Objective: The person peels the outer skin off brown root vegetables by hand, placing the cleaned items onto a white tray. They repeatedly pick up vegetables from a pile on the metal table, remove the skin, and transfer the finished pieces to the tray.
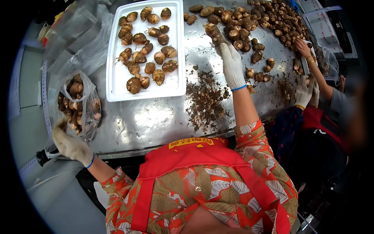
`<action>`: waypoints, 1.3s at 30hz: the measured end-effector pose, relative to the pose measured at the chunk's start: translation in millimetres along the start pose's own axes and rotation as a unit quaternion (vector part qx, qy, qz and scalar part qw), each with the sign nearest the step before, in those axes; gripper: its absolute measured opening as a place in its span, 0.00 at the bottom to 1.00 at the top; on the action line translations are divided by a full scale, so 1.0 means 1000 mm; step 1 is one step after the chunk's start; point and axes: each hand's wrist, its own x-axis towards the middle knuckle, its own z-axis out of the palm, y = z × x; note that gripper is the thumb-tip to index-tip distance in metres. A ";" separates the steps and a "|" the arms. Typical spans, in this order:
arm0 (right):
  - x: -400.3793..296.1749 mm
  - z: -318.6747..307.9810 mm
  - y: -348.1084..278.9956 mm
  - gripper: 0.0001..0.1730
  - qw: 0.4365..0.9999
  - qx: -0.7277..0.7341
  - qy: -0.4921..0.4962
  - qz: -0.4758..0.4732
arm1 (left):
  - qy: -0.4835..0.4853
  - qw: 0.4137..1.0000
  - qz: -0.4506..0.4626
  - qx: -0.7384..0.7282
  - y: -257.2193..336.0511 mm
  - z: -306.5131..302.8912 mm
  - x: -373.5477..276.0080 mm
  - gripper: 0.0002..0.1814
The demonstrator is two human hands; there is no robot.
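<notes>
My right hand [233,65], in a white knit glove, reaches over the metal table with its fingers around a long brown taro corm [214,34]. My left hand [71,144], in a similar glove with brown-stained fingertips, hangs at the near left beside a clear plastic bag [95,122] of taro. Nothing shows in it, and whether it touches the bag is unclear. Between my hands a white plastic tray [172,92] holds several hairy brown taro corms [139,57], spaced apart. A large heap of taro [257,17] covers the far right of the table.
Brown peel and root scraps [206,101] litter the metal table [137,120] right of the tray. Clear plastic packaging [81,38] lies at the far left. On the right, a co-worker's gloved hand [304,90] and another person's bare hand [302,46] work near the heap.
</notes>
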 end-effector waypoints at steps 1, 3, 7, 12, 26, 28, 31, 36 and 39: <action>-0.009 -0.001 -0.010 0.28 1.000 0.026 -0.007 -0.012 | -0.049 0.997 0.047 0.040 0.018 0.002 -0.006 0.19; -0.028 0.000 -0.030 0.26 0.998 0.058 -0.011 -0.022 | -0.093 0.986 0.055 -0.127 0.023 0.028 -0.019 0.20; -0.054 -0.002 -0.043 0.26 0.987 0.150 -0.054 -0.024 | -0.251 0.952 -0.009 -0.176 0.054 0.075 -0.059 0.18; -0.084 -0.008 -0.054 0.28 0.956 0.270 -0.117 0.013 | -0.413 0.874 -0.074 -0.244 0.107 0.118 -0.103 0.17; -0.135 0.001 -0.054 0.37 0.929 0.326 -0.153 0.091 | -0.566 0.771 -0.008 -0.292 0.139 0.133 -0.133 0.30; -0.135 0.001 -0.052 0.34 0.934 0.311 -0.148 0.095 | -0.548 0.785 0.008 -0.289 0.140 0.133 -0.135 0.29; -0.140 -0.004 -0.080 0.28 0.975 0.131 -0.159 0.087 | -0.514 0.814 0.078 -0.259 0.141 0.132 -0.136 0.28; -0.143 0.000 -0.087 0.19 0.957 0.218 -0.155 0.111 | -0.523 0.805 0.012 -0.280 0.133 0.137 -0.141 0.27; -0.141 0.001 -0.086 0.20 0.964 0.224 -0.112 0.088 | -0.541 0.733 -0.162 -0.378 0.140 0.136 -0.141 0.25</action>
